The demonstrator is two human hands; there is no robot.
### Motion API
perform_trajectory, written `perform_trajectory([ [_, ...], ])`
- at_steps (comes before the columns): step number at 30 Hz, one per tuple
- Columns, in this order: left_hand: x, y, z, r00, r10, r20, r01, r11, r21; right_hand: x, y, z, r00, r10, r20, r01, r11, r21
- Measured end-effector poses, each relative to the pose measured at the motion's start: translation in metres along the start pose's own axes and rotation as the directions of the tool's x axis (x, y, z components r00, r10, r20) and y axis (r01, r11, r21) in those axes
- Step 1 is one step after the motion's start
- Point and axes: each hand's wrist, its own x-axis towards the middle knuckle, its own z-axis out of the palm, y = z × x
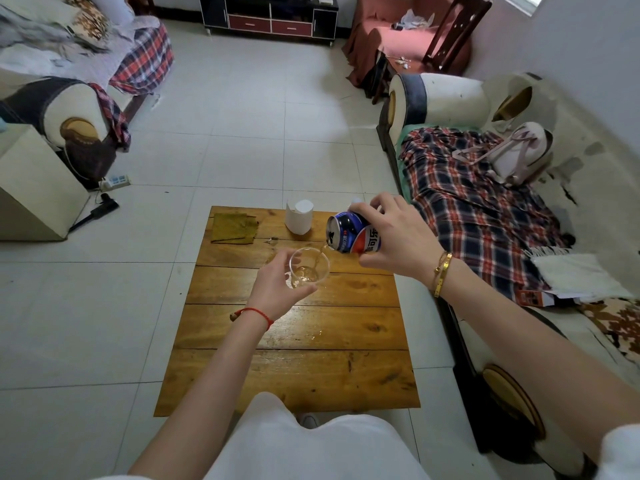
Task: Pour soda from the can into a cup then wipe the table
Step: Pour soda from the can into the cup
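The can (351,233) is tipped nearly on its side, its opening facing the cup (309,268), and a thin stream of soda runs from its rim down into the cup. The pour is under way: only a shallow pool of pale liquid lies in the bottom of the clear cup, so most of the filling looks left to do, and the wiping has not begun.

The right hand (394,233) wraps the can from its far side, fingers curled over the top and thumb under it. The left hand (277,289) holds the cup from below and from the near side, fingers curled round its wall, and keeps it raised above the desk (294,375), just below and to the left of the can's mouth. The two hands are near each other, with can and cup almost touching at the rim.

Beyond the left hand, at the far left corner of the desk, lies a folded olive cloth (234,228), untouched; it is the likely thing for the wiping. Beyond the gap between the hands stands a white paper roll (299,217). A few small wet glints show on the wood nearer than the left wrist, probably drops that the wipe will need to take up.
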Motion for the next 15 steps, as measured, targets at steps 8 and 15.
perform_trajectory([
  [8, 0.0004, 0.0002, -0.0011, 1.000, 0.001, -0.006, -0.001, 1.000, 0.006, 0.0010, -0.0012, -0.0020, 1.000, -0.005, 0.002, 0.005, 1.000, -0.015],
  [15, 0.0018, 0.0026, -0.0001, 1.000, 0.008, -0.003, -0.008, 1.000, 0.003, 0.0010, 0.0009, -0.0051, 1.000, -0.012, -0.008, 0.012, 1.000, -0.023],
])
